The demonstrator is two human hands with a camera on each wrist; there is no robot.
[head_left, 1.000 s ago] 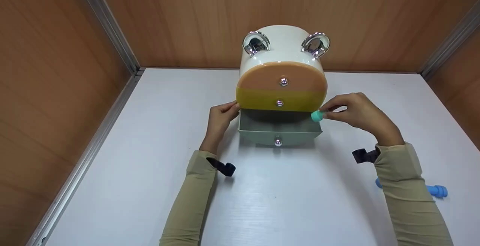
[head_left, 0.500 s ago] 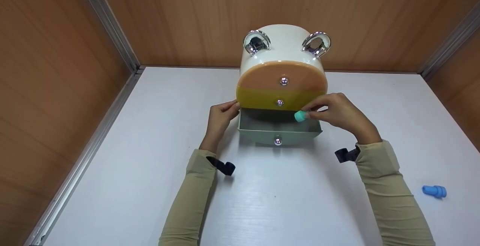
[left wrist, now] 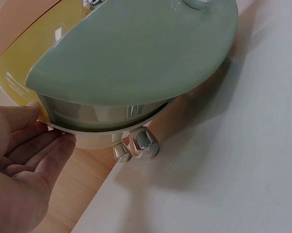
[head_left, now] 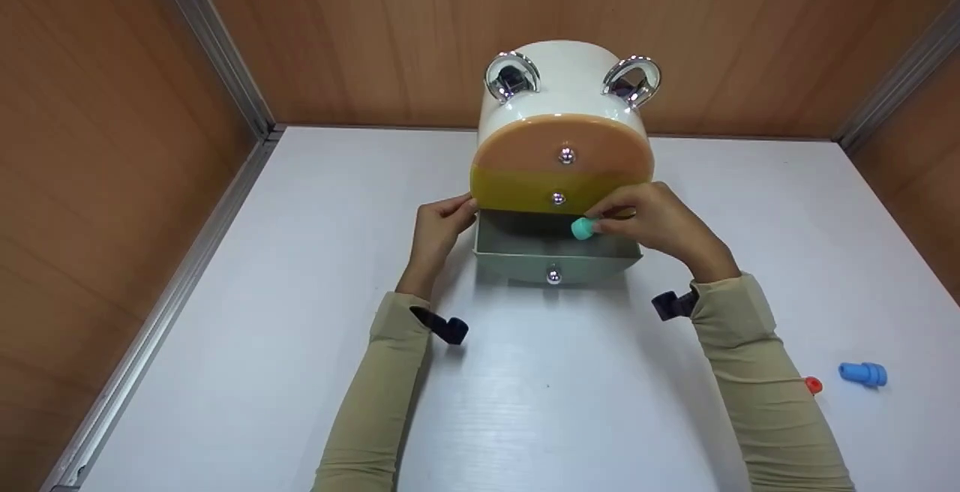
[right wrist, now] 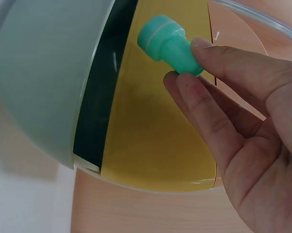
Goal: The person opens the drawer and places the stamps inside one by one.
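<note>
A white rounded drawer box (head_left: 566, 83) stands at the back of the table, with an orange top drawer (head_left: 562, 148), a yellow middle drawer (head_left: 525, 193) and a pale green bottom drawer (head_left: 525, 258) pulled out. My right hand (head_left: 660, 226) pinches a small teal plug (head_left: 581, 229) over the pulled-out drawer; in the right wrist view the teal plug (right wrist: 168, 43) sits between thumb and fingertips in front of the yellow drawer (right wrist: 151, 126). My left hand (head_left: 439, 226) rests with straight fingers against the box's left side, and in the left wrist view my left hand (left wrist: 24, 155) touches the white base beside the green drawer (left wrist: 136, 53).
A blue plug (head_left: 862, 373) and a small red piece (head_left: 813, 385) lie on the white table (head_left: 570, 402) at the right. Wooden walls with metal corner strips enclose the table on three sides. Dark wrist straps (head_left: 448, 327) show at both cuffs.
My right hand has carried the teal plug leftward, from the drawer's right corner to above its middle. My left hand has stayed on the box's side.
</note>
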